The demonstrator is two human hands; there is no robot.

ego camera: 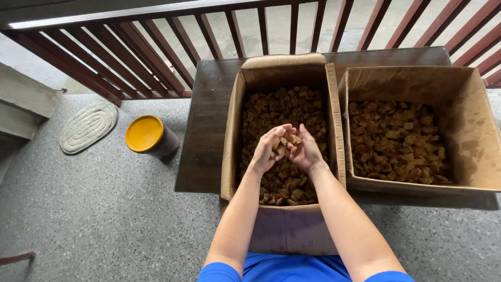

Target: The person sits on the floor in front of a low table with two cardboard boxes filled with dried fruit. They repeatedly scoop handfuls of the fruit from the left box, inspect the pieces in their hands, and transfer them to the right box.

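Over the near cardboard box, the left hand and right hand are cupped together, fingers curled and pressed close around a scoop of brown chunks lifted just above the heap filling that box. The box sits on a dark wooden tabletop, with a second box of the same chunks just to its right. Left of the near box, on the speckled grey floor, stand a yellow-lidded container and, farther left, an oval mat; beyond the box runs a reddish-brown railing.
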